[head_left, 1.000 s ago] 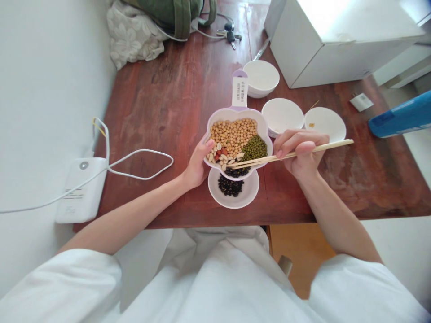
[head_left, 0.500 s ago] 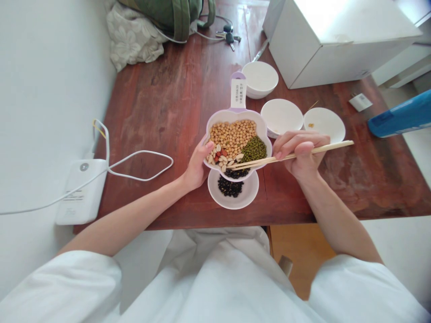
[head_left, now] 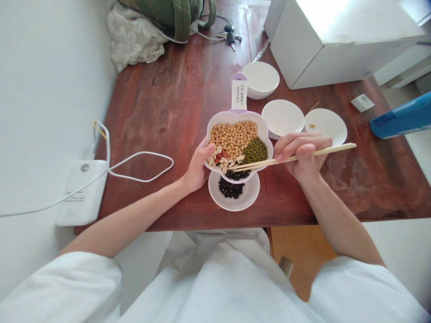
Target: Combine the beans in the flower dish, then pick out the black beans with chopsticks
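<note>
My left hand (head_left: 197,167) is closed on the left rim of a white and lilac scalloped ladle-like scoop (head_left: 215,117), its labelled handle pointing away from me. Yellow soybeans (head_left: 232,136), green mung beans (head_left: 255,150), peanuts (head_left: 225,162) and black beans (head_left: 237,175) lie in it in separate patches. My right hand (head_left: 305,157) grips a pair of wooden chopsticks (head_left: 333,149), whose tips reach into the scoop at the border of peanuts and black beans. Partly under the scoop's near edge is a white bowl (head_left: 249,202) with more black beans.
Three white bowls stand beyond and right: a far one (head_left: 261,80), a middle one (head_left: 283,117) and a right one (head_left: 332,121) with a few yellow bits. A white box (head_left: 303,63), a blue cylinder (head_left: 400,115), keys (head_left: 230,37), a green bag (head_left: 182,18) and a power bank (head_left: 82,193) surround them.
Almost nothing differs. The whole view has shifted very slightly; both hands keep their holds, and the chopstick tips stay at the same spot in the scoop.
</note>
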Demonstrator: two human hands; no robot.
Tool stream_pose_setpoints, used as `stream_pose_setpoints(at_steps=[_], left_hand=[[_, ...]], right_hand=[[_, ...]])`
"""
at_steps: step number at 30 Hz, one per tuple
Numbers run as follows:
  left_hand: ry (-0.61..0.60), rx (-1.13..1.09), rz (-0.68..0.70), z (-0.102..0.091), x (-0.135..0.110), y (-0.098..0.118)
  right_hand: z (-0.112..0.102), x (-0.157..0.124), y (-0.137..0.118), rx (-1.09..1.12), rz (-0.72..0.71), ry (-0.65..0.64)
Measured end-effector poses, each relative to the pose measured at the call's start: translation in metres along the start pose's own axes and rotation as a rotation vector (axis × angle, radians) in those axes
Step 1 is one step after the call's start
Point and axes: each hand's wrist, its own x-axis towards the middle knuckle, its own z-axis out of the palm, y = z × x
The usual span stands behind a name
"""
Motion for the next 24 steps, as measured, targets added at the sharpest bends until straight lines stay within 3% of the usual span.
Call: stream_pose_setpoints(at_steps=[24], left_hand=[[0.011,0.030,-0.033,0.0018,-0.0007,0.0048]], right_hand=[[-0.0044,-0.0023,0.0008,0.015,0.030,-0.038]])
